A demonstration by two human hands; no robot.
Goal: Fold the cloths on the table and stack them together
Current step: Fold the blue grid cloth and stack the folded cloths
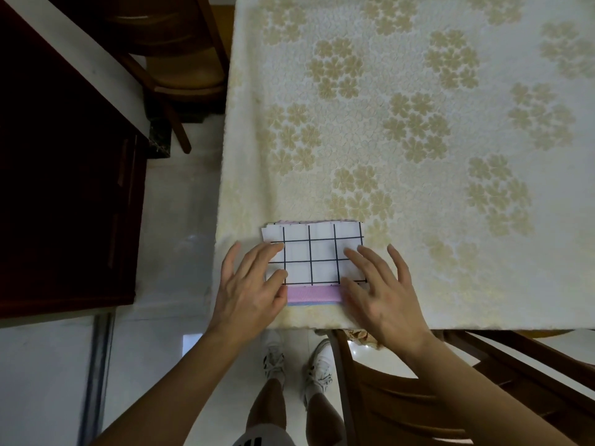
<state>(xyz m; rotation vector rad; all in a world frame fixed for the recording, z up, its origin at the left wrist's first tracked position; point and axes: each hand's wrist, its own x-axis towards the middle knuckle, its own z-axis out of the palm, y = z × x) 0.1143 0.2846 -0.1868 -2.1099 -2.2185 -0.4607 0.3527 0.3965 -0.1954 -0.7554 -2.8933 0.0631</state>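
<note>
Folding looks finished: spread left hand (249, 286) and right hand (380, 292) flatten the white black-gridded folded cloth (317, 252) atop pink folded cloth (314, 293), lower centre of the flower-patterned cream worktop (418, 123).

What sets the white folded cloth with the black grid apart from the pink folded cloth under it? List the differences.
The white folded cloth with the black grid lies on top, nearly all in view; the pink folded cloth lies beneath, showing only as a strip along the near edge. The white one carries crossing black lines; the pink one looks plain. Both lie flat in one stack on the floral tablecloth.
</note>
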